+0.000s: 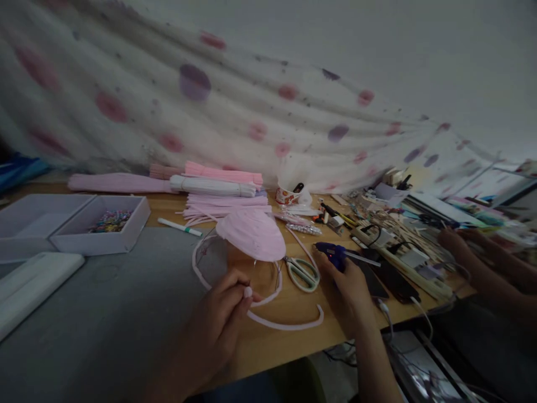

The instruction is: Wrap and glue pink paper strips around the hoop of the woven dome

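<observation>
My left hand [222,313] is closed in a pinch on a pale pink pipe cleaner [248,292], whose rounded end shows at the fingertips. Just beyond it is a pink dome-shaped piece [251,235], with a curved pink strip [200,274] looping around below it. Another curved pink strip [289,326] lies on the table by the fingers. My right hand [351,282] is closed around a dark blue hot glue gun [333,254] with a glue stick out of its back; its lower fingers are hidden. Scissors [304,275] with pale green handles lie between the hands.
Bundles of pink and white pipe cleaners [226,179] lie at the back. At left stand a white box [96,240] of small colourful bits and a marker [179,226]. Phones [392,280], a power strip [403,263] and cables crowd the right, beside another person's hands [457,252].
</observation>
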`<move>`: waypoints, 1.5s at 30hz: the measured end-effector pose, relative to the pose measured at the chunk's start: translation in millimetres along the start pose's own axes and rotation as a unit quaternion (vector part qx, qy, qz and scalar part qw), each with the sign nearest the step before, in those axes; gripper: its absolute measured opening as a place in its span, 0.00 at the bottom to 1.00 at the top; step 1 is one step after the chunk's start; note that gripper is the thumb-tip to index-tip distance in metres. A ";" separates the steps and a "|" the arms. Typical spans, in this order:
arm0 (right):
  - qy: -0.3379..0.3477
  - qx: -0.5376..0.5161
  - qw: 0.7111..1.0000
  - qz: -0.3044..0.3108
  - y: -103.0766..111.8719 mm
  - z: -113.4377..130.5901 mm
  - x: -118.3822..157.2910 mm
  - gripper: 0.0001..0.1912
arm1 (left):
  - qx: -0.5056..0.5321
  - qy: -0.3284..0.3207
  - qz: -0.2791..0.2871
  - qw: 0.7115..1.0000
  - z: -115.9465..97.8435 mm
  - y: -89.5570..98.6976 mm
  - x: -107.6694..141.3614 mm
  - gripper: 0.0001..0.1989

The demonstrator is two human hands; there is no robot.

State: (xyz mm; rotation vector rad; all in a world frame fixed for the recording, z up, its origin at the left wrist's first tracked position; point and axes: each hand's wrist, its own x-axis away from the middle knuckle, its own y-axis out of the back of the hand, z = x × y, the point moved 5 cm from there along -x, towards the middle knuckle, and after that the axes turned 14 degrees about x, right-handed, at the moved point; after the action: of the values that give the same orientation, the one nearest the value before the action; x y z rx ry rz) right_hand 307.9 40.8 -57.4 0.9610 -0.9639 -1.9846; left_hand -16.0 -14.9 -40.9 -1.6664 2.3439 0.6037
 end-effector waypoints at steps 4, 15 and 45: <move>-0.031 0.023 0.994 -0.106 27.9 0.2 45.0 0.29 | 0.005 0.013 -0.028 1.000 5.2 0.4 -2.0 0.15; 0.265 -0.187 0.945 0.035 -7.7 137.8 146.0 0.10 | 0.057 0.027 -0.097 0.993 -1.4 -5.0 -10.2 0.16; 0.213 -0.295 0.906 0.215 25.5 135.2 89.6 0.15 | -0.017 -0.079 -0.116 0.990 6.0 -17.4 -5.6 0.10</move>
State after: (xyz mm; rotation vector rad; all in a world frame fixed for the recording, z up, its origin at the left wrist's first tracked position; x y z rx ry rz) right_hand 159.4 -3.9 -3.3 0.7074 -0.2595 -1.4613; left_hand 1.9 -12.3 -47.8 -1.8013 2.0057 0.7026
